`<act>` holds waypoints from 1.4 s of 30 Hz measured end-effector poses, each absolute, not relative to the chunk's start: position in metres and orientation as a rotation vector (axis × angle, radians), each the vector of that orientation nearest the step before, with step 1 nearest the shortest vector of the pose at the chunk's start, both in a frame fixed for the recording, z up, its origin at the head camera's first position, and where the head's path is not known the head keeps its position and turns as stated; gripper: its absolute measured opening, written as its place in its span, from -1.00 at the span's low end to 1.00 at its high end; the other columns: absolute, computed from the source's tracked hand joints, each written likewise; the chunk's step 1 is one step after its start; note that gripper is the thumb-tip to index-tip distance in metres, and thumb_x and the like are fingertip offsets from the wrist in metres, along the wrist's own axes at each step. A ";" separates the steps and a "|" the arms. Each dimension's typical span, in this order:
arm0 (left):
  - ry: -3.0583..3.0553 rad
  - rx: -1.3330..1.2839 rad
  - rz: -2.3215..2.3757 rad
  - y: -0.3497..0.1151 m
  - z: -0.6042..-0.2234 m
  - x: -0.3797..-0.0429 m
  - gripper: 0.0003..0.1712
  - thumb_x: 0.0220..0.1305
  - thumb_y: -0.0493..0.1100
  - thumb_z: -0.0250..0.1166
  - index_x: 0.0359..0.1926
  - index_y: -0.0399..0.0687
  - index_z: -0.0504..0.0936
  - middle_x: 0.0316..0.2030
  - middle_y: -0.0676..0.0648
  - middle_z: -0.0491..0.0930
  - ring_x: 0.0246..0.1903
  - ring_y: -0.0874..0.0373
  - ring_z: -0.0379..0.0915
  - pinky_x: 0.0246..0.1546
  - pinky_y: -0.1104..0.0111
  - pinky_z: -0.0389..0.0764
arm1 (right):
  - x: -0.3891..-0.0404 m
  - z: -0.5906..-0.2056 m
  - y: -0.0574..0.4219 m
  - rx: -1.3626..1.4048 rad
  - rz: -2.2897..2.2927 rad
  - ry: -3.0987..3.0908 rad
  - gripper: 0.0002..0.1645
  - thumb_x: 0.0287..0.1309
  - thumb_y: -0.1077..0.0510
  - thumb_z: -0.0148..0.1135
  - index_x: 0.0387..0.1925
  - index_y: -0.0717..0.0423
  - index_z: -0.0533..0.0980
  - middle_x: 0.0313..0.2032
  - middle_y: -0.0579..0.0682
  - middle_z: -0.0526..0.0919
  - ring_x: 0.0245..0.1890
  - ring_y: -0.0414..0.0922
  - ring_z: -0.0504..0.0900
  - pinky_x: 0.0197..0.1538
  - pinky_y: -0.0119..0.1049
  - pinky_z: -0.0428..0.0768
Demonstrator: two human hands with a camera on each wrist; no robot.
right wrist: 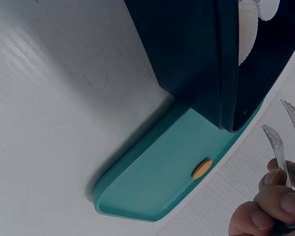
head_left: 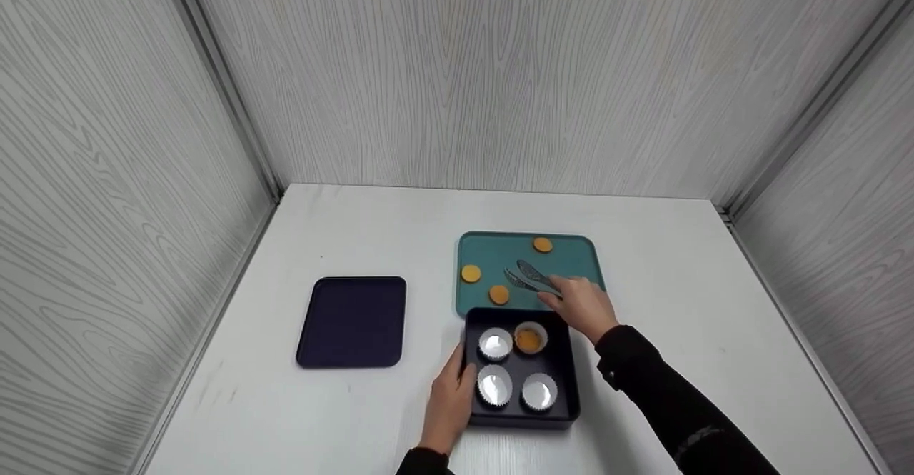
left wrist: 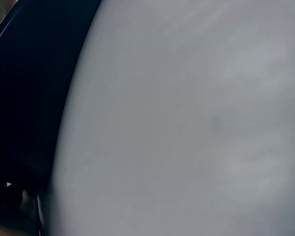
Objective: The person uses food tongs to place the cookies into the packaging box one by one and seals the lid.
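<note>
My right hand [head_left: 582,305] holds a pair of metal tongs [head_left: 527,278], their two tips apart with nothing between them, above the teal tray [head_left: 571,248]. Three orange discs lie on that tray: one at the back [head_left: 543,245], one at the left [head_left: 470,273] and one near the front [head_left: 499,294]. My left hand [head_left: 450,398] grips the left side of a dark square box [head_left: 521,421]. Inside it sit several white paper cups; the back right cup [head_left: 531,338] has an orange piece in it. In the right wrist view, fingers [right wrist: 280,204] curl round the tongs.
A flat dark navy tray [head_left: 351,322] lies on the white table [head_left: 243,389] to the left. The box stands directly in front of the teal tray, overlapping its near edge in the head view. Pale wood-grain panels [head_left: 457,75] enclose the table at the back and sides.
</note>
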State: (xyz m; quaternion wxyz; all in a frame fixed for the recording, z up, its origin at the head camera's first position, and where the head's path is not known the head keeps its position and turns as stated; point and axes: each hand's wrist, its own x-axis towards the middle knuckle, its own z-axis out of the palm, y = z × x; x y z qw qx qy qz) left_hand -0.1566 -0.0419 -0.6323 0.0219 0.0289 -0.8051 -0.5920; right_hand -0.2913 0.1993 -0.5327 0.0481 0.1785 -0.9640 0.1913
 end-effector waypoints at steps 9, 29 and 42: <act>-2.486 0.084 -1.823 -0.042 -0.632 -0.157 -0.38 0.61 -0.02 0.02 0.56 -0.11 0.25 0.48 -0.14 0.32 0.46 -0.10 0.22 0.48 0.03 0.26 | -0.299 -0.539 0.196 0.526 0.545 -2.985 -0.64 0.36 -0.07 0.32 -0.10 0.15 0.68 -0.36 0.12 0.72 -0.47 0.02 0.68 -0.43 -0.09 0.59; -2.498 0.096 -1.821 -0.042 -0.632 -0.157 -0.38 0.61 -0.02 0.01 0.58 -0.05 0.23 0.48 -0.11 0.31 0.46 -0.09 0.23 0.47 0.01 0.27 | -0.308 -0.542 0.178 0.585 0.616 -3.128 -0.65 0.34 -0.06 0.35 -0.16 0.17 0.72 -0.29 0.13 0.76 -0.33 0.09 0.73 -0.22 0.00 0.67; -2.472 0.108 -1.857 -0.040 -0.631 -0.157 -0.39 0.62 -0.03 0.01 0.57 -0.06 0.24 0.48 -0.13 0.31 0.47 -0.10 0.21 0.48 0.00 0.26 | -0.311 -0.531 0.170 0.414 0.583 -3.230 -0.46 0.24 -0.11 0.44 0.17 0.04 0.68 0.00 0.18 0.75 -0.14 0.18 0.74 -0.19 0.08 0.73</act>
